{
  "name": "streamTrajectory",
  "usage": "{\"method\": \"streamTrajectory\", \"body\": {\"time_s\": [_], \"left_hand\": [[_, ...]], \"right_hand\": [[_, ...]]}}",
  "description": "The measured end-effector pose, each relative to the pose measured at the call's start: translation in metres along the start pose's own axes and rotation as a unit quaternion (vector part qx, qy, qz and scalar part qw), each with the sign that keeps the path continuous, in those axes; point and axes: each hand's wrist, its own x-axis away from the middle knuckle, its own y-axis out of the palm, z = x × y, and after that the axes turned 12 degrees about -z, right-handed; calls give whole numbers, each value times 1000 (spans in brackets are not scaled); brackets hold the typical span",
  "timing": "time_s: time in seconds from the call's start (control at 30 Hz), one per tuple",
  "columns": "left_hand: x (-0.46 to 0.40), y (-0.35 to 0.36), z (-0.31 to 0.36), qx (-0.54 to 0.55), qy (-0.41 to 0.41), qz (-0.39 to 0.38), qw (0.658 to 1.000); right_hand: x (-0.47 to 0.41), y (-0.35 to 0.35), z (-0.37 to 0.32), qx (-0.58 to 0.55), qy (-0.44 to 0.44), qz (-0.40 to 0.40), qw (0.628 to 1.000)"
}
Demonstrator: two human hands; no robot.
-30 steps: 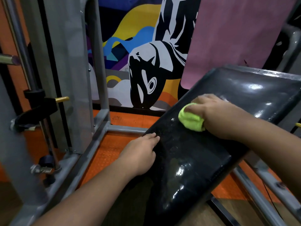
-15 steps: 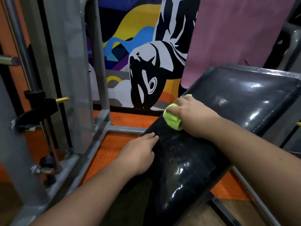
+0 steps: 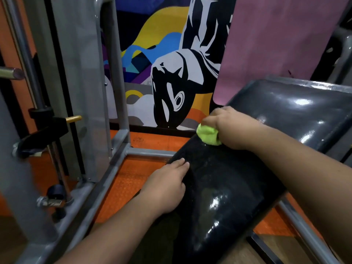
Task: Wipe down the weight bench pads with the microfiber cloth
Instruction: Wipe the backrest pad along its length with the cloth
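Two bare hands are working a glossy black bench pad in a gym, beside a grey steel rack on an orange floor. The right hand is bunching a lime-green microfiber cloth in curled fingers and pressing it against the pad's far-left edge, near where the lower pad is meeting the raised back pad. The left hand is resting on the near-left edge of the lower pad, fingers straight and close together, apparently bracing rather than gripping, though its palm side is hidden. A painted mural and a pink mat are standing against the far wall.

The wiping step is judged to be under way, with the cloth sitting at the left end of a stroke across the pad. Faint speckling is showing on the dark surface near the left hand, so that stretch may be needing another pass. The next move is calling for drawing the cloth back to the right or nearer along the pad with steady downward pressure, keeping the wad flat enough to cover the width, and the back pad is waiting for its turn.
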Motion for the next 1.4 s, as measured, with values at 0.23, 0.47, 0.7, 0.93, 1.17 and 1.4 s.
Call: {"method": "streamTrajectory", "body": {"time_s": [0.23, 0.47, 0.7, 0.93, 1.17, 1.4], "left_hand": [[0, 2, -5, 11, 8, 1, 1000], [-3, 1, -7, 1, 1, 3, 1000], [0, 2, -5, 6, 1, -3, 1000], [3, 2, -5, -2, 18, -5, 1000], [0, 2, -7, -1, 15, 3, 1000], [-1, 6, -6, -3, 3, -4, 1000]], "right_hand": [[-1, -4, -7, 12, -21, -55, 998], [-22, 0, -23, 41, -2, -19, 999], [-36, -12, -13, 32, 37, -48, 998], [-37, -21, -12, 38, -3, -145, 989], [-49, -1, -40, 95, 0, -90, 991], [-59, -6, -44, 95, 44, -102, 989]]}}
